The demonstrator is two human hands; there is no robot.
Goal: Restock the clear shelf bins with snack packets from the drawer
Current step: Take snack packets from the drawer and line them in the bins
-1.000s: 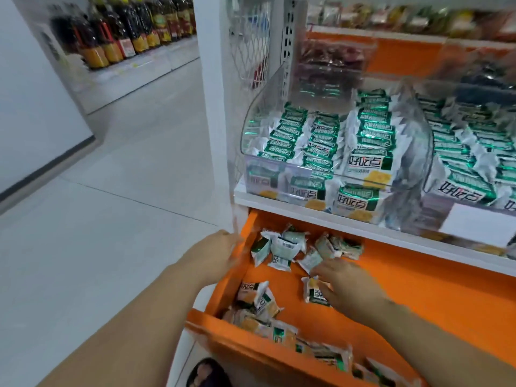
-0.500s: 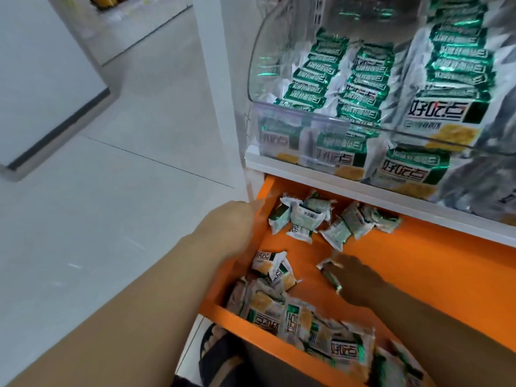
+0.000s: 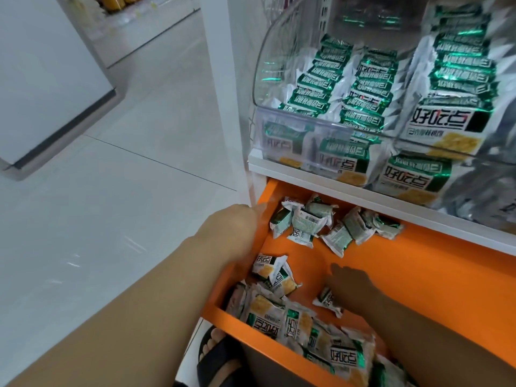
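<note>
One packet (image 3: 329, 301) has slid frontward under the right hand (image 3: 353, 284), grip unclear tbh; left hand (image 3: 231, 230) is on the drawer (image 3: 279, 340), fingers hidden.

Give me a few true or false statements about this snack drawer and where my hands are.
1. The clear bin holds rows of green packets. True.
2. The right hand reaches into that bin. False: it is down in the orange drawer, beside a single packet.
3. The left hand is at the drawer's left wall. True.
4. The drawer is bare of packets. False: loose packets lie at its front and back.
</note>
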